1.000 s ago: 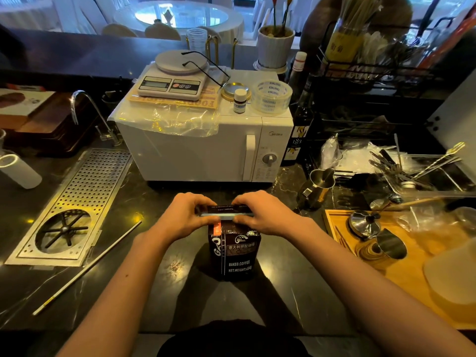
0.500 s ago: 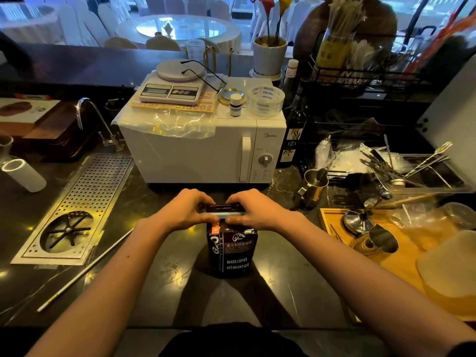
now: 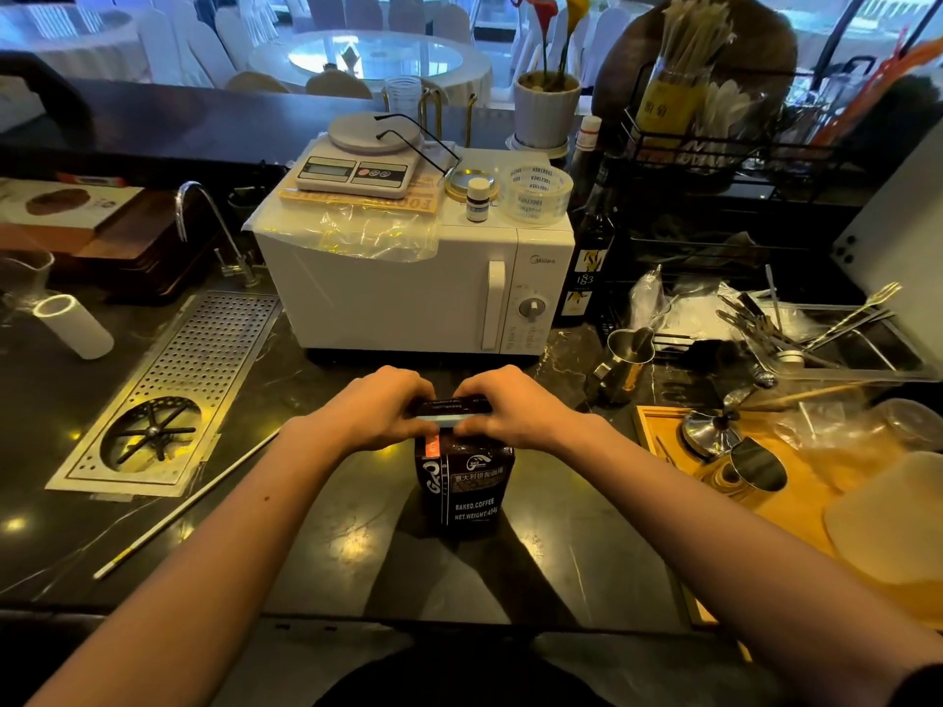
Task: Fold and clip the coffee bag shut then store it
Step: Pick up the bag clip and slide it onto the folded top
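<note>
The coffee bag (image 3: 467,484) stands upright on the dark counter (image 3: 326,548), directly below both hands and between the two forearms. The left hand (image 3: 380,415) is curled around the left end of the bag's rolled-down top, and the right hand (image 3: 515,408) is curled around the right end, with a pale blue clip (image 3: 451,419) lying along the fold between them; whether that clip has fully snapped closed cannot be told, since the fingers cover both its ends. The main risk, as I judge it, is the fold springing back: if either hand lets go before the clip bites across the whole width, the stiff top could unroll and the clip could slide off toward the looser side. Pressing down unevenly could also tip the narrow bag, most likely toward the person or away toward the white microwave (image 3: 408,293) just beyond the hands, since only the grip at the top steadies it. If the fold was caught crooked, one corner may stay open and let beans or air through. To the right of the right hand sit a steel pitcher (image 3: 625,362) and a wooden tray (image 3: 663,426) crowded with metal tools, so lifting the bag away in that direction risks knocking something over; the space left of the left hand looks freer.
</note>
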Motion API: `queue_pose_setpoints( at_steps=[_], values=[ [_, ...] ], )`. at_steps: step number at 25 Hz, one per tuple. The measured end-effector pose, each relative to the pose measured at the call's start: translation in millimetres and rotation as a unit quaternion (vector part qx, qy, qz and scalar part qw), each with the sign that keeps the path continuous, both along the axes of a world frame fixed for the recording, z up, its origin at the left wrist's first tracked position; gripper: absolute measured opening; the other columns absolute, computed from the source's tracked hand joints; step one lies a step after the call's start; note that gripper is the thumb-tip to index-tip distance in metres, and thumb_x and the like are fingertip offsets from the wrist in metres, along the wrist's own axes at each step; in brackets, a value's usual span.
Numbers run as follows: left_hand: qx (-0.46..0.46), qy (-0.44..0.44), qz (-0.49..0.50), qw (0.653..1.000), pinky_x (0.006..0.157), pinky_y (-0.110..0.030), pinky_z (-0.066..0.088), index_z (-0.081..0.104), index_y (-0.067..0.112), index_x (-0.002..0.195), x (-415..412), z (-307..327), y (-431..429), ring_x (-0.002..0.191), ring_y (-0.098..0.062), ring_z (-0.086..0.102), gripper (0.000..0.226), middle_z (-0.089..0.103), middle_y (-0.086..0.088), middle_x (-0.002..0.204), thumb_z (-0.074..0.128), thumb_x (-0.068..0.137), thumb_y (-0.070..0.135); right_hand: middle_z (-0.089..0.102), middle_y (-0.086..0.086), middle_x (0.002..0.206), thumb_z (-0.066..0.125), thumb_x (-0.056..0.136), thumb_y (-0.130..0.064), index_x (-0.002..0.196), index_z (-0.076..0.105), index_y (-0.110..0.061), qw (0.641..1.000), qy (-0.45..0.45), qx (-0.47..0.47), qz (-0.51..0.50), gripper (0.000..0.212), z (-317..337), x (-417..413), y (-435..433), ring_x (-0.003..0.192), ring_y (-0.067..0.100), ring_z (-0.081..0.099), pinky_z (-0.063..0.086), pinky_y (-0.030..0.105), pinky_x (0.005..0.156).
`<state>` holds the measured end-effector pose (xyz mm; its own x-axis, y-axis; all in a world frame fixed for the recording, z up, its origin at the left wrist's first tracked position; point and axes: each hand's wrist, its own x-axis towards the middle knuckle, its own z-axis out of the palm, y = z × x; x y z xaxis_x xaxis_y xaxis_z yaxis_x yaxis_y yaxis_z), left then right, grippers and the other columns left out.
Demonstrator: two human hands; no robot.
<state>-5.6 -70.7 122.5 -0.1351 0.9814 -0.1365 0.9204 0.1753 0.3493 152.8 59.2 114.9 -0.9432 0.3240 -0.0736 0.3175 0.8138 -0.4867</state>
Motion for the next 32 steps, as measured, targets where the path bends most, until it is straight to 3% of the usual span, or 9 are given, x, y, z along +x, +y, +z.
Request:
queue_pose_setpoints(
  at_steps=[6, 11, 15, 19, 27, 32],
  values=[
    [0.017, -0.014, -0.038, 0.999, 0.077, -0.029, 0.052, 0.066, 0.019, 0.108, 9.4, -0.4, 4.5, 0.088, -0.012, 0.060, 0.026, 0.062, 0.004, 0.095, 0.065, 0.088, 0.036, 0.068, 0.002, 0.105, 0.072, 0.084, -0.026, 0.115, 0.066, -0.016, 1.000, 0.004, -0.014, 0.012, 0.033, 2.4, 10.4, 0.7, 0.093, 0.010, 0.057, 0.048, 0.027, 0.080],
    [0.045, -0.001, -0.041, 0.998, 0.074, -0.026, 0.048, 0.066, 0.020, 0.107, 8.9, -7.1, 1.8, 0.086, -0.011, 0.057, 0.026, 0.056, 0.008, 0.092, 0.066, 0.087, 0.037, 0.070, 0.002, 0.100, 0.072, 0.083, -0.023, 0.109, 0.069, -0.017, 1.000, 0.017, 0.007, -0.005, 0.027, 1.5, 13.7, -3.7, 0.092, 0.016, 0.063, 0.053, 0.034, 0.080],
    [0.050, -0.028, -0.024, 0.998, 0.078, -0.029, 0.052, 0.065, 0.019, 0.112, 12.3, -9.8, 0.1, 0.089, -0.011, 0.057, 0.031, 0.060, 0.003, 0.098, 0.067, 0.087, 0.037, 0.070, 0.003, 0.104, 0.073, 0.082, -0.027, 0.113, 0.068, -0.017, 1.000, 0.004, 0.003, -0.007, 0.033, 4.2, 15.8, -1.3, 0.096, 0.016, 0.063, 0.052, 0.033, 0.081],
    [0.085, -0.083, -0.017, 0.993, 0.070, -0.021, 0.045, 0.066, 0.019, 0.111, 20.3, -16.0, -0.2, 0.082, -0.005, 0.055, 0.031, 0.058, 0.008, 0.093, 0.068, 0.086, 0.037, 0.069, 0.003, 0.105, 0.073, 0.082, -0.032, 0.113, 0.067, -0.016, 0.999, -0.009, 0.032, 0.003, 0.036, 8.3, 19.9, 1.5, 0.097, 0.018, 0.061, 0.051, 0.034, 0.081],
    [0.100, -0.072, -0.022, 0.992, 0.067, -0.017, 0.041, 0.068, 0.018, 0.109, 18.3, -17.5, 5.9, 0.078, -0.001, 0.053, 0.027, 0.057, 0.011, 0.089, 0.068, 0.087, 0.033, 0.069, 0.003, 0.103, 0.069, 0.085, -0.024, 0.111, 0.068, -0.016, 1.000, 0.005, 0.023, -0.004, 0.027, 7.9, 22.9, -1.2, 0.096, 0.017, 0.062, 0.050, 0.032, 0.080],
    [0.119, -0.115, 0.026, 0.986, 0.074, -0.031, 0.054, 0.071, 0.016, 0.103, 3.1, -22.3, -2.5, 0.085, -0.012, 0.062, 0.027, 0.066, 0.002, 0.091, 0.073, 0.082, 0.033, 0.068, 0.004, 0.109, 0.069, 0.087, -0.019, 0.116, 0.067, -0.015, 0.999, 0.002, 0.019, -0.046, 0.030, 3.5, 26.6, 9.6, 0.102, 0.018, 0.061, 0.047, 0.028, 0.084]
  ],
)
